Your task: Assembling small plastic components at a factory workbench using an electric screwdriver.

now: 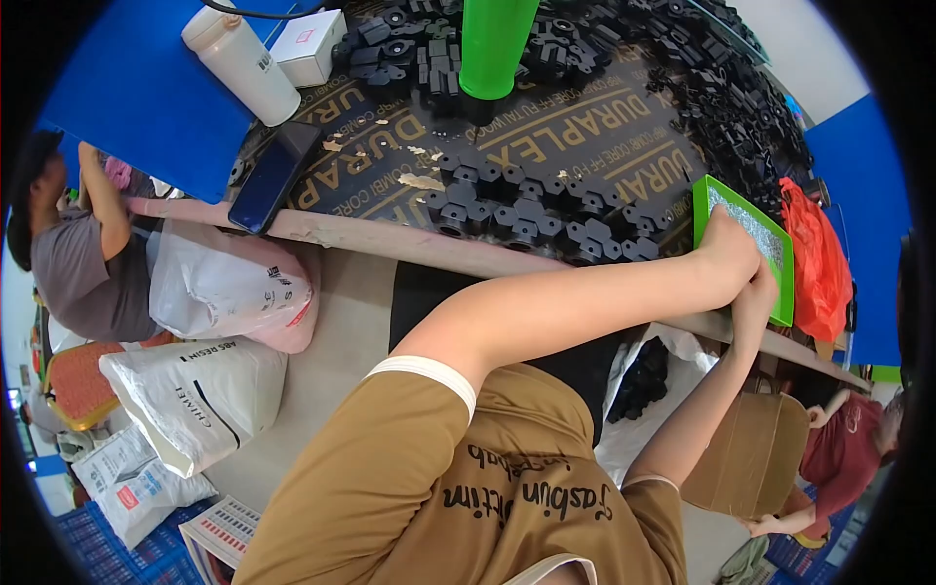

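Nearest the camera, one brown shirt (pixel 448 468) with pale trim at sleeve and neck. Stretched out from it toward the right, two bare forearms (pixel 585 302), ending close together at one green tray (pixel 699 214) on the right end of one dark surface (pixel 546 136). Left hand (pixel 729 249) bent downward, fingers lowered to the small silvery pieces (pixel 756 226) inside the tray, too fine and too many to count. Right hand (pixel 760 295) curled in just beside the left, over the tray's near side. Cannot tell for either whether grasping anything or loose, with fingertips hidden.

Just right of the tray, one red plastic bag (pixel 817 258). Left of it, along the near edge, one cluster of black parts (pixel 526 210), packed tightly, well over ten. Farther off and to the right, heaps of black pieces (pixel 721 127), past counting. Standing at the far side, one green cylinder (pixel 495 49). At far left, one white bottle (pixel 244 68), one white box (pixel 307 49) and, nearer, one dark phone (pixel 276 180).

Below the surface, on the left, three bags (pixel 195 400) and one person in grey (pixel 93 253); on the right, one cardboard box (pixel 751 453) held by one person in dark red (pixel 846 453)
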`<state>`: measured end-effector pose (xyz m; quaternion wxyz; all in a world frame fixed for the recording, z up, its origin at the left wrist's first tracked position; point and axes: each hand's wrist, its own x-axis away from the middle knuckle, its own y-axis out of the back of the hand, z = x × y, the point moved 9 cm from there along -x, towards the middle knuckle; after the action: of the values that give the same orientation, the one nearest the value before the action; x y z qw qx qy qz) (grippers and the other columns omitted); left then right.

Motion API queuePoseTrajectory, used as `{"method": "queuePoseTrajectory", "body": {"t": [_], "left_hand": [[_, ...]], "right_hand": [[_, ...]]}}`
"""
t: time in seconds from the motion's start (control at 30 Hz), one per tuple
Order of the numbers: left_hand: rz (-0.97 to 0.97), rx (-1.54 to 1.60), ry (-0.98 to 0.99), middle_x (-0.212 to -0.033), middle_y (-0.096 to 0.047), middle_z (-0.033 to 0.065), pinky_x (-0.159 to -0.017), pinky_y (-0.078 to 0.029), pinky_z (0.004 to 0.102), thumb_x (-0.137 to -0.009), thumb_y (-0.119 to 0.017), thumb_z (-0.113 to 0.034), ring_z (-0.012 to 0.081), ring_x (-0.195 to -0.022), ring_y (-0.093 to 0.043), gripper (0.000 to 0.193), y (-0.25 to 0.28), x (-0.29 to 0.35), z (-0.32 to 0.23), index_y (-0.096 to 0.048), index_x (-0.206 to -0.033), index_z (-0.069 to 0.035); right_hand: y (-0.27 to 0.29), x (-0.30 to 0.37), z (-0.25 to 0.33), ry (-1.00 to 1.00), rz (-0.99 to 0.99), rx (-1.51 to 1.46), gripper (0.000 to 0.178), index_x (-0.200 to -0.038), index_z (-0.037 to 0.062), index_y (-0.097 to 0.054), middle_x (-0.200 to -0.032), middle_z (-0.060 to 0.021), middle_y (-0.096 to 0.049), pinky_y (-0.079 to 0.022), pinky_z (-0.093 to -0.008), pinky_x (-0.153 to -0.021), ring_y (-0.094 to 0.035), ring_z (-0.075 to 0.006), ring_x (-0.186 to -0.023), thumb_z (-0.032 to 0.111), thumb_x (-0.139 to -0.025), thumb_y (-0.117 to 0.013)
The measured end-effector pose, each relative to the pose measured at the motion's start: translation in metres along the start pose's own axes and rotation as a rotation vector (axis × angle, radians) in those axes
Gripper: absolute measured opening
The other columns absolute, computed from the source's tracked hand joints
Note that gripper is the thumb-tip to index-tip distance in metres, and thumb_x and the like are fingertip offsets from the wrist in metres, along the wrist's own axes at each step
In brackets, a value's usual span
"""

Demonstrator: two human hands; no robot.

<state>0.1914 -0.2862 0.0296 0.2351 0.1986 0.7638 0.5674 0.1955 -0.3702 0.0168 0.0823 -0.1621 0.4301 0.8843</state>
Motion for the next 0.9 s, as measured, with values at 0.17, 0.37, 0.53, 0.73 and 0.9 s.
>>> {"method": "queuePoseTrajectory", "body": {"t": [0.17,0.37,0.53,0.73,0.9], "left_hand": [[-0.082,0.043,0.053,-0.094,-0.069,0.0005,-0.078,-0.041,0.0384,-0.077,-0.062,-0.022,0.0196,-0.093,-0.063,0.017,0.000,-0.002,0.010,-0.071,-0.091,-0.018],[-0.205,0.106,-0.001,-0.082,-0.069,0.0049,-0.070,-0.047,0.0362,-0.071,-0.063,-0.016,0.0218,-0.082,-0.065,0.012,0.031,0.020,0.009,-0.070,-0.079,-0.012],[-0.400,0.254,-0.059,-0.075,-0.065,0.0091,-0.070,-0.050,0.0368,-0.068,-0.064,-0.013,0.0272,-0.080,-0.063,0.010,0.085,0.099,0.018,-0.067,-0.074,-0.005],[-0.637,0.492,0.282,-0.078,-0.065,0.0062,-0.062,-0.047,0.0241,-0.075,-0.068,-0.003,0.0139,-0.070,-0.061,0.006,0.136,0.256,0.153,-0.067,-0.079,0.000],[-0.660,0.514,0.504,-0.077,-0.065,0.0068,-0.062,-0.045,0.0242,-0.077,-0.065,-0.002,0.0141,-0.070,-0.060,0.007,0.121,0.299,0.228,-0.068,-0.082,0.000]], "right_hand": [[0.000,-0.001,0.002,0.041,-0.035,-0.034,0.019,-0.098,-0.0001,-0.058,-0.075,-0.0148,-0.060,-0.044,-0.0306,-0.068,-0.054,-0.0190,-0.069,0.002,-0.080,-0.055],[-0.007,-0.001,-0.004,0.006,-0.043,-0.261,0.015,-0.095,-0.0003,-0.059,-0.083,-0.0063,-0.062,-0.043,-0.0267,-0.071,-0.054,-0.0127,-0.077,0.002,-0.080,-0.056],[-0.002,0.002,-0.009,-0.037,-0.062,-0.222,0.013,-0.091,0.0010,-0.059,-0.084,-0.0024,-0.061,-0.042,-0.0222,-0.072,-0.053,-0.0085,-0.078,-0.004,-0.079,-0.057],[0.009,0.001,-0.011,-0.030,-0.110,-0.493,0.018,-0.095,0.0028,-0.056,-0.095,-0.0020,-0.058,-0.044,-0.0217,-0.080,-0.056,-0.0093,-0.088,-0.007,-0.081,-0.060],[-0.017,0.034,0.133,0.169,-0.012,-0.648,0.014,-0.091,0.0018,-0.058,-0.093,-0.0027,-0.059,-0.045,-0.0205,-0.076,-0.056,-0.0088,-0.083,-0.008,-0.081,-0.060]]}}
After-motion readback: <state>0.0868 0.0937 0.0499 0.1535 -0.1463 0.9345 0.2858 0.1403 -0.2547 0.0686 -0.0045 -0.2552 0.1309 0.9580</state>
